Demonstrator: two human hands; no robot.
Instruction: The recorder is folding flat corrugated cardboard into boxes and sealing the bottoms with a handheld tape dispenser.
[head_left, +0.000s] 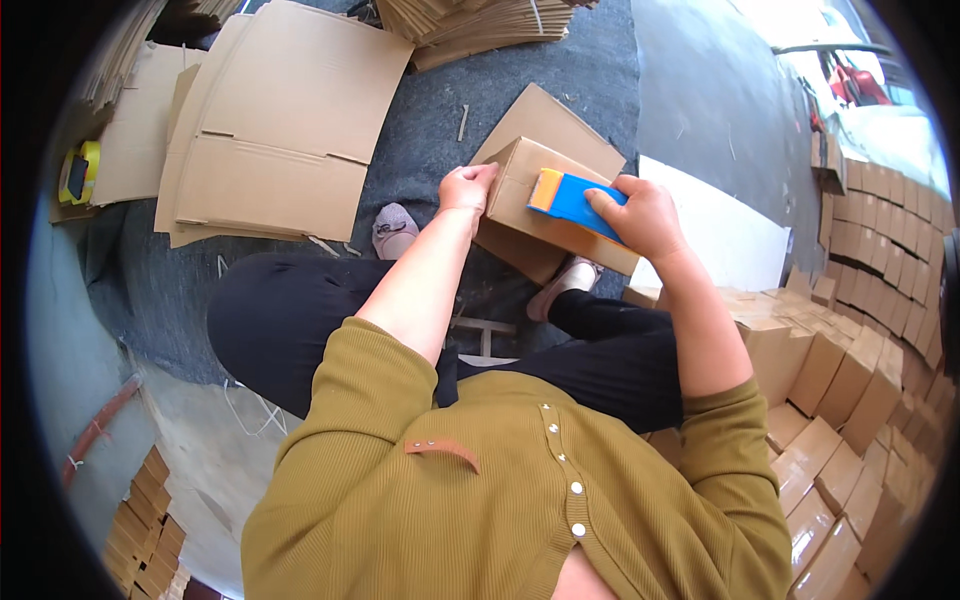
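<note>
A brown cardboard box lies at a slant in front of my knees, with open flaps spread at its far and near sides. My left hand is closed with curled fingers at the box's left end; the fingertips are partly hidden. In my right hand is a blue tape dispenser with an orange front end. It rests on or just over the box's upper face, thumb on top. Whether tape runs from it I cannot make out.
Flat cardboard sheets are stacked at the left, with a yellow tape roll beyond them. More folded cardboard stands at the far side. Closed boxes pile up at the right. A white board lies on the floor.
</note>
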